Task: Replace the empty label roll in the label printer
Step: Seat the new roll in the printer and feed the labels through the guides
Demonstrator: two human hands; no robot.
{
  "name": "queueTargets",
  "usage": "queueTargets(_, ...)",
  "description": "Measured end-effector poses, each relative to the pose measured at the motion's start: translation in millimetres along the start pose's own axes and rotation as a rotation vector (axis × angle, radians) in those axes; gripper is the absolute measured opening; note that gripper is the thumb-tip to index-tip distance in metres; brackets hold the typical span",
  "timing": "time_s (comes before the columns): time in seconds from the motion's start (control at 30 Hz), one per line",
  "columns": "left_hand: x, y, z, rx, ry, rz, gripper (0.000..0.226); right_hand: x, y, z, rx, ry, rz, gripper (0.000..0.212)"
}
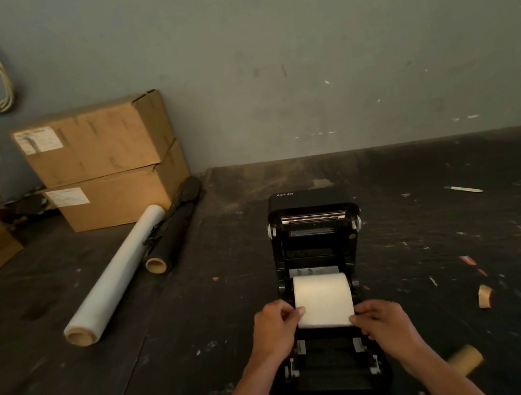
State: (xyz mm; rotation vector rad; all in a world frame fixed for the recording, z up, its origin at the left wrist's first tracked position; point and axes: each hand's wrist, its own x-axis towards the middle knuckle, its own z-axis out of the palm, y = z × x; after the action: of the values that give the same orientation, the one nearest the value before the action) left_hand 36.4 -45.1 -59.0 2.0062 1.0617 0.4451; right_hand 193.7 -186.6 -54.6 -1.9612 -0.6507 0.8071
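A black label printer (315, 243) stands on the dark floor with its lid swung open toward the wall. Inside its bay sits a white label roll (322, 294), its loose end drawn toward me. My left hand (277, 328) pinches the left corner of that loose end, and my right hand (382, 321) pinches the right corner, above the printer's paper guides. A bare brown cardboard core (466, 359) lies on the floor to the right of my right forearm.
Two stacked cardboard boxes (103, 160) stand against the wall at the left. A roll of clear stretch film (114, 277) and a black roll (172, 234) lie beside them. A small cardboard ring (484, 296) and paper scraps litter the floor at the right.
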Motion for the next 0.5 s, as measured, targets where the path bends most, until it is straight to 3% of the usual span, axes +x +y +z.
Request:
queueTargets(0.27,-4.3,-3.8,-2.6,-0.189,-0.092,-0.154,0.007,-5.6,3.8,-6.0,-0.118,-0.121,0.023,0.008)
queueTargets(0.5,-6.1,-9.0,-1.3,-0.090,-0.134,-0.120,0.013,-6.5,6.1,2.1,-0.281,-0.073,-0.027,0.010)
